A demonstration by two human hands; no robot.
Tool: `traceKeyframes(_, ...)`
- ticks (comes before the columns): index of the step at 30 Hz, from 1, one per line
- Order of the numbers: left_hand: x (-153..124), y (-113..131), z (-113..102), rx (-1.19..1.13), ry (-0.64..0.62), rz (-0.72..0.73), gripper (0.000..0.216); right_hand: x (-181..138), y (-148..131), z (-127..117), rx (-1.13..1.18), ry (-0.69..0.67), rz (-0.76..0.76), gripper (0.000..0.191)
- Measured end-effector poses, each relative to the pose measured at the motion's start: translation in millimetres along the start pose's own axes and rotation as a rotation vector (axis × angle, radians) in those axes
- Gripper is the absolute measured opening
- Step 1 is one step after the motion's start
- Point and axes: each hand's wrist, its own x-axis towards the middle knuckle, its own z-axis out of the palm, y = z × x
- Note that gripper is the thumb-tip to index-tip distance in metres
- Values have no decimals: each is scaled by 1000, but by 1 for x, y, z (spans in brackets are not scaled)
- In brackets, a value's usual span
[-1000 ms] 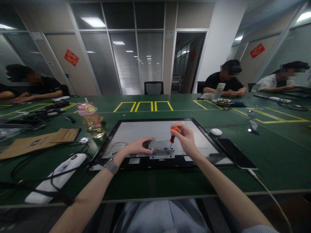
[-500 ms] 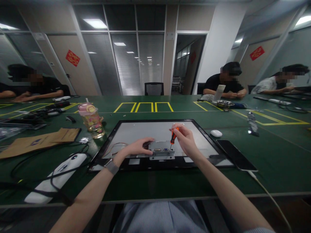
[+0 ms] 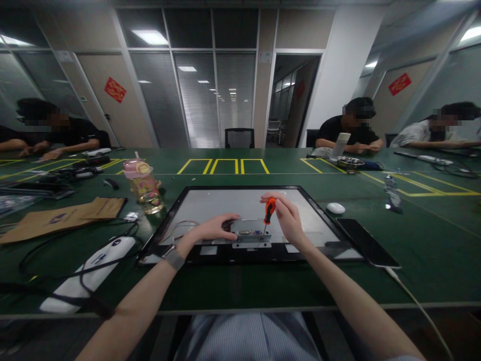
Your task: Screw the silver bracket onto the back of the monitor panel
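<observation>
A monitor panel (image 3: 210, 203) lies back-up on the green table, black frame around a grey metal back. A small metal port bracket (image 3: 251, 236) with connectors sits near its front edge. My right hand (image 3: 287, 216) grips a small orange-handled screwdriver (image 3: 268, 211), held nearly upright with its tip down at the bracket's right end. My left hand (image 3: 214, 228), a watch on its wrist, rests curled on the panel against the bracket's left side.
A pink-lidded bottle (image 3: 145, 187), brown envelopes (image 3: 63, 216), a white device tangled in black cable (image 3: 84, 273) lie left. A black phone with a cable (image 3: 366, 242) and a white mouse (image 3: 335, 207) lie right. Other people sit at the far left and far right.
The screwdriver has tipped a little more upright with its tip lowered to the bracket's right end. My left hand has stayed put.
</observation>
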Motion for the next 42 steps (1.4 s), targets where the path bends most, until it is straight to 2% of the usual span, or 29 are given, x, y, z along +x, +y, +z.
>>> traceKeyframes(5, 1, -1, 0, 11, 0, 3, 72, -2, -7, 1, -147, 23, -3, 20)
traceKeyframes(12, 1, 1, 0, 14, 2, 13, 71, -1, -5, 3, -276, 128, -126, 7)
traceKeyframes(18, 1, 0, 1, 3, 9, 8, 71, -4, -9, 4, -356, 203, -114, 12)
traceKeyframes(23, 1, -1, 0, -2, 3, 4, 72, -4, -11, 4, -268, 128, -58, 24)
traceKeyframes(27, 0, 1, 0, -4, 9, 0, 71, -1, -6, 3, -120, 99, -38, 20)
traceKeyframes(30, 0, 0, 1, -5, 13, 6, 71, 2, -2, 2, 76, 87, 79, 12)
traceKeyframes(32, 1, -1, 1, -1, 14, 8, 71, 3, -3, 2, 146, 57, 146, 16)
traceKeyframes(36, 1, -1, 1, 10, 9, 5, 72, 4, -6, 3, 173, 36, 116, 20)
traceKeyframes(42, -1, 3, 0, -19, 2, -4, 71, 3, -1, -1, 110, 28, 85, 11)
